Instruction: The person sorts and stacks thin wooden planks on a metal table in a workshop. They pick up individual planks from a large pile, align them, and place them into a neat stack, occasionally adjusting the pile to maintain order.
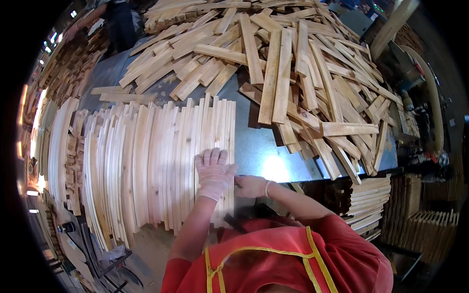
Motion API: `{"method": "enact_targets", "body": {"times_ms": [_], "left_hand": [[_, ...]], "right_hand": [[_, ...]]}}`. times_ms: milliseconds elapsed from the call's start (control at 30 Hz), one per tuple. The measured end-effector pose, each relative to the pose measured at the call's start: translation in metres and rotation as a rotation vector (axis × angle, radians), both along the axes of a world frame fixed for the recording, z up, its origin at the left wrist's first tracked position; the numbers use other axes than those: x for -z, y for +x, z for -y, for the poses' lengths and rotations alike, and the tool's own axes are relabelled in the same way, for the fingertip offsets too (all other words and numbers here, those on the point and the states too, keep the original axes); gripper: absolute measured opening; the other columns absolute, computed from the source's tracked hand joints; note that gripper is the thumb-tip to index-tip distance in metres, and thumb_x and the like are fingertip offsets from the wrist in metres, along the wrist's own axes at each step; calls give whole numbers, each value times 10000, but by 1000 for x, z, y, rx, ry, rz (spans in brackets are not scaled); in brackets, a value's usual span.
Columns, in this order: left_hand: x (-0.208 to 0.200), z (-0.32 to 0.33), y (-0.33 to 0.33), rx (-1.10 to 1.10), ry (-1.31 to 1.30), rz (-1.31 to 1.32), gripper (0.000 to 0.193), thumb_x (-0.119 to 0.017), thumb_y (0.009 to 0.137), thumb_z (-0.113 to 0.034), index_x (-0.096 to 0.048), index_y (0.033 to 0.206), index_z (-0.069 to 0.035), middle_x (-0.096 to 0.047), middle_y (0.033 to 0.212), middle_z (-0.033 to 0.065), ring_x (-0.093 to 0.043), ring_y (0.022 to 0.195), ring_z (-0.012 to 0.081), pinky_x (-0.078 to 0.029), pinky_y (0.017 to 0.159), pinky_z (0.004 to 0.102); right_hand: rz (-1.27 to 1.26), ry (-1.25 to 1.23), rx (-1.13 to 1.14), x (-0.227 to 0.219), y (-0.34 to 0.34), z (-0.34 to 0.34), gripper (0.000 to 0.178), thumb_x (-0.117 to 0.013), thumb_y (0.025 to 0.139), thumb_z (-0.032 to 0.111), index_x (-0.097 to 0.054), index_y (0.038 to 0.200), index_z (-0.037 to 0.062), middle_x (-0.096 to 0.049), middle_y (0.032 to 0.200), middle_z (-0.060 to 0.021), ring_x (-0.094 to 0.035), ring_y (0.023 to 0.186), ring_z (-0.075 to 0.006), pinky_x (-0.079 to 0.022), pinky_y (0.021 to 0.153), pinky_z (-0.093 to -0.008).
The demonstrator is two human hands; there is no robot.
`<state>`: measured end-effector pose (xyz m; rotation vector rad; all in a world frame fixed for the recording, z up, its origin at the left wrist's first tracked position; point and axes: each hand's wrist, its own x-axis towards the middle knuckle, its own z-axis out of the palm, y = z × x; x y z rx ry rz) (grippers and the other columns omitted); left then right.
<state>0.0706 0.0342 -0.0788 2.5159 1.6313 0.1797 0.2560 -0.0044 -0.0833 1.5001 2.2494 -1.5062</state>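
Note:
A long row of pale wooden strips (161, 161), set side by side on edge, lies at the left of the metal table. My left hand (214, 168), in a light glove, rests flat across the strips near the row's right end, fingers stretched out. My right hand (251, 186), gloved too, is against the last strip, its fingers curled in. A small dark piece shows at its fingertips, but its kind is too unclear to tell.
A big jumbled heap of wooden slats (293, 73) covers the far and right part of the metal table (273, 166). More boards (369, 202) are stacked below the right edge. A flexible hose (432, 102) hangs at the right. Another person (122, 27) stands at the far left.

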Motion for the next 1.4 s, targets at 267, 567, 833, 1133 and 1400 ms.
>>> {"method": "enact_targets", "body": {"times_ms": [267, 567, 833, 1133, 1400], "left_hand": [[-22, 7, 20, -35, -14, -106, 800, -755, 815, -574, -579, 1454, -125, -506, 1456, 112, -384, 1421, 364, -197, 1254, 607], [6, 6, 15, -36, 128, 49, 804, -842, 692, -463, -634, 1389, -120, -551, 1438, 150, -456, 1390, 428, -272, 1229, 653], [-11, 11, 18, -51, 59, 28, 789, -844, 717, -433, -597, 1399, -121, -529, 1404, 133, -432, 1383, 392, -277, 1222, 612], [-22, 11, 13, -42, 7, -19, 797, -821, 760, -461, -545, 1434, -137, -483, 1412, 102, -387, 1390, 339, -234, 1218, 570], [-27, 14, 10, -26, -31, -69, 768, -736, 830, -511, -528, 1480, -158, -481, 1446, 84, -376, 1403, 316, -193, 1228, 562]], "right_hand": [[99, 789, 364, -92, 78, -195, 530, -726, 896, 325, -613, 1339, 58, -680, 1253, -192, -668, 1134, -397, -545, 977, -487], [529, 1169, 115, -44, 102, -310, 650, -794, 824, 366, -634, 1420, 164, -610, 1366, -89, -518, 1334, -334, -368, 1108, -568], [428, 841, 514, -80, 168, -254, 749, -777, 813, 229, -544, 1518, 137, -477, 1602, -149, -508, 1404, -438, -479, 1126, -494], [435, 805, 658, -67, 142, -188, 710, -835, 808, 244, -518, 1420, 72, -589, 1349, -214, -637, 1206, -417, -560, 969, -497], [582, 730, 766, -58, 133, -136, 920, -882, 754, 291, -453, 1547, 107, -500, 1528, -165, -600, 1314, -365, -532, 1038, -428]]}}
